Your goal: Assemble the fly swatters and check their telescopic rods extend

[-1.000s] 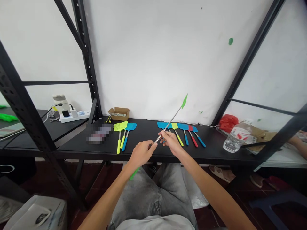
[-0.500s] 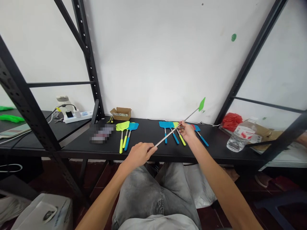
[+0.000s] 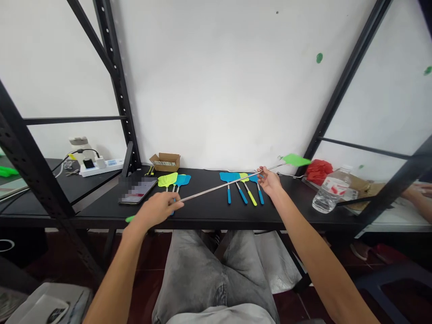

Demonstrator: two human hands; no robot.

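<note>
Between both hands (image 3: 158,209), extended green swatter (image 3: 222,186)

Left hand (image 3: 155,210) clenched, right hand (image 3: 270,181) pinching, arms spread.

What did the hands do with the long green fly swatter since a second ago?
The hands pulled apart: the left hand drew the green handle left, the right hand slid right along the metal rod. The green fly swatter grew much longer and tipped from pointing up to nearly level over the black shelf. Both hands kept their grip. The swatters lying on the shelf, the water bottle and the cardboard box stayed put.
</note>
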